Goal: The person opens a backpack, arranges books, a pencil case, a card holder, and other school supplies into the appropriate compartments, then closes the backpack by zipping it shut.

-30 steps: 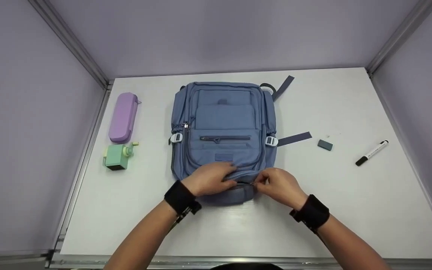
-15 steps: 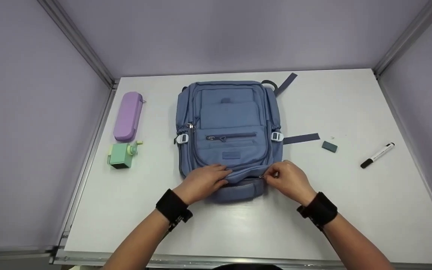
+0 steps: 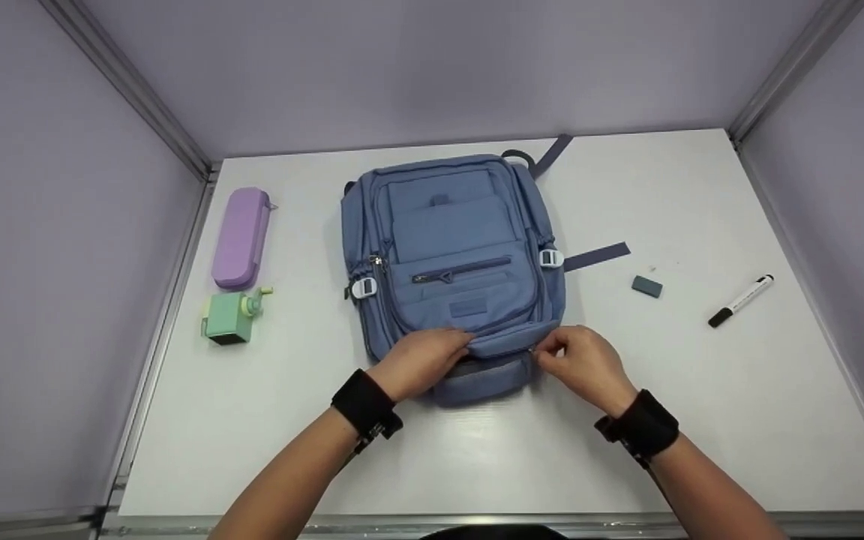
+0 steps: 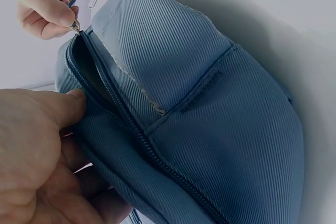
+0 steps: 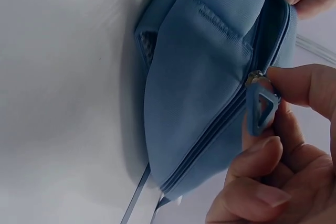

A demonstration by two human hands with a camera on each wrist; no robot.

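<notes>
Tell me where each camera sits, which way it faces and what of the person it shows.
Head: on the head, facing forward and down at the backpack on the table; both forearms, left hand and right hand show.
Left wrist: on that wrist, looking past the left hand along the open zipper; the right hand appears upper left.
Right wrist: on that wrist, looking at the right hand pinching the zipper pull; part of the left hand appears upper right.
Both wrist views share the zipper and both hands.
</notes>
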